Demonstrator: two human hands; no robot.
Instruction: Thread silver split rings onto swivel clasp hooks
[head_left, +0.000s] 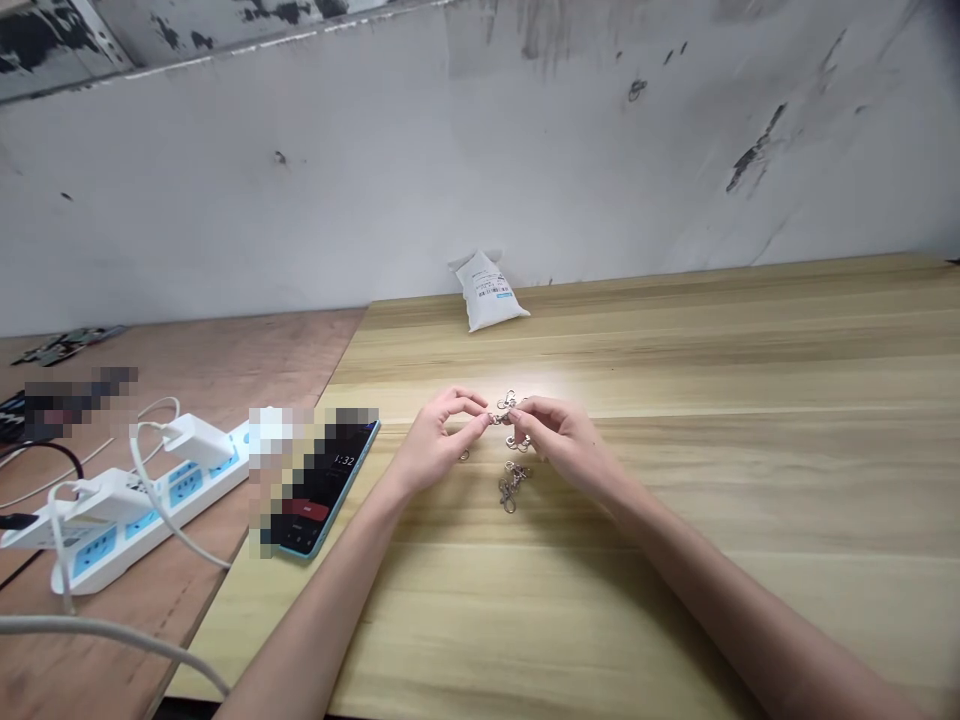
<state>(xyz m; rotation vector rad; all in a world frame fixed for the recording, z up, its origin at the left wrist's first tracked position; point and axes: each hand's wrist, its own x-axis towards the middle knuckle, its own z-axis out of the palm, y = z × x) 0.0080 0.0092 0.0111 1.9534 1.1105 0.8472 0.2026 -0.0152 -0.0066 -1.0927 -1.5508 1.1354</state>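
My left hand (439, 435) and my right hand (551, 432) meet over the light wooden table (675, 480), fingertips pinched together on a small metal clasp (501, 415). Both hands are closed on it. Several more small metal clasps (511, 485) lie in a loose heap on the table just below and between my hands. One tiny metal ring (464, 456) rests beside my left wrist.
A small white bag (489, 290) leans by the wall at the back. A phone (326, 490) with a lit screen lies left of my left hand. Further left, a white power strip (127, 500) with plugs and cables sits on a darker board.
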